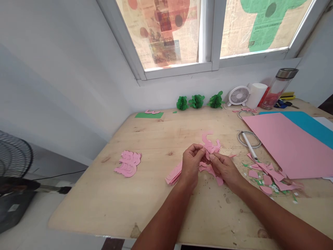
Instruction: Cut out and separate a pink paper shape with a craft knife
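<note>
My left hand [194, 161] and my right hand [224, 168] meet over the middle of the table, fingertips pinched on a piece of cut pink paper [208, 140]. Its curved outline rises above my fingers. More pink paper pieces [174, 173] lie in a strip-like stack beside and partly behind my left wrist. Under and between the hands lie other pink scraps [218, 178]. At the left, a pile of scalloped pink cut-outs [128, 163] rests on the table. My fingers hide part of what they hold.
Pink and green scraps [269, 178], a white pen [249, 146] and a pink sheet [291, 146] lie at right. Along the wall stand green paper figures [197, 101], a small fan [238, 95] and a glass bottle [278, 88]. A green sheet [149, 115] lies at back left.
</note>
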The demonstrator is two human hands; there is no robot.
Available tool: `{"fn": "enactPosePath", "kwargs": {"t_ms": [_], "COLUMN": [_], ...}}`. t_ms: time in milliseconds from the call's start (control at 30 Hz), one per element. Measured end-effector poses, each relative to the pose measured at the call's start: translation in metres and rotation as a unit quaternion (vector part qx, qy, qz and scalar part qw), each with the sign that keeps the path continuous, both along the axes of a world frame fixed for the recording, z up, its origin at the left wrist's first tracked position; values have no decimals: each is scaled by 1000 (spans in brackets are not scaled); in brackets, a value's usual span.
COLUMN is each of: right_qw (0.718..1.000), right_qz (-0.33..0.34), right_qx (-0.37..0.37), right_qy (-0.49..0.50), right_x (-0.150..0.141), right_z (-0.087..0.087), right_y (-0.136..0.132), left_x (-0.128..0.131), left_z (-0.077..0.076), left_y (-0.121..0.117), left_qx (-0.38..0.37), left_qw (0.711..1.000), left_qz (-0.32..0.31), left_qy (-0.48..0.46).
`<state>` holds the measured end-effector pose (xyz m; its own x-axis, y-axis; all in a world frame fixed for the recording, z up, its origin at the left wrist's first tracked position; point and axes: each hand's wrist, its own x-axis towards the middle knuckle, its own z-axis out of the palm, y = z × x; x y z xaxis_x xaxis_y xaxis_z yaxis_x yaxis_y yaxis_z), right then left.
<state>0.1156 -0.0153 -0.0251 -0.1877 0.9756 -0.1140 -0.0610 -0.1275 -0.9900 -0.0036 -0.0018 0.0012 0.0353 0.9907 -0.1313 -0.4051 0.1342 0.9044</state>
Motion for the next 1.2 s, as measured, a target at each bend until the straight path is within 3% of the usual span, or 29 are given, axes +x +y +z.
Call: {"fn": "enactPosePath", "kwargs": {"t_ms": [1200], "right_qw": [999], "right_qz": [-2], "right_qx": [-33], "right_qy": [28], "right_x": [-2], "right_z": [1], "right_y": [0], "left_x": [1], "left_z": [-2], "left_y": [0], "left_qx": [-11], "left_qw": [1000], "left_qz": [6], "left_qy": [8]}}
